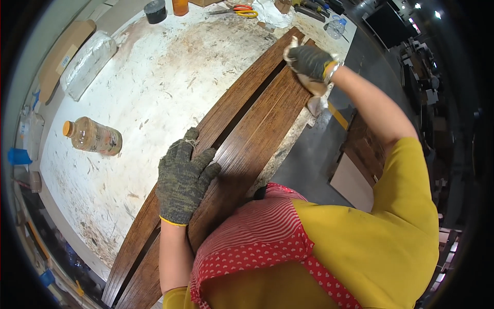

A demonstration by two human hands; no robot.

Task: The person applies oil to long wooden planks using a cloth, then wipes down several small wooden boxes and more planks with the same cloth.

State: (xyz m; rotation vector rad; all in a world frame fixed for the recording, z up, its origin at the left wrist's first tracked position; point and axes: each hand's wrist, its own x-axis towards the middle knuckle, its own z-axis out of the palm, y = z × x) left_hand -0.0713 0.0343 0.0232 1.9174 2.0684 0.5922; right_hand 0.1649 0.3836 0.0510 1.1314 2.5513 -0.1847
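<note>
Two long dark brown wooden boards [252,131] lie side by side across the white table, with a narrow gap between them. My left hand [184,180], in a dark knitted work glove, rests flat on the boards around their middle, fingers apart and holding nothing. At the far right end of the boards, my right hand [310,62] wears a similar glove. It is closed on a whitish cloth [312,85] pressed against the wood. The glove and the cloth are slightly blurred, and part of the cloth is hidden under the hand.
The stained white table [149,92] carries a bottle with an orange cap [95,136], a plastic-wrapped package [88,64], a dark round container [155,11], an orange container [180,6], scissors [247,14] and a clear bottle [336,27]. A pale panel [352,180] stands beyond the right edge.
</note>
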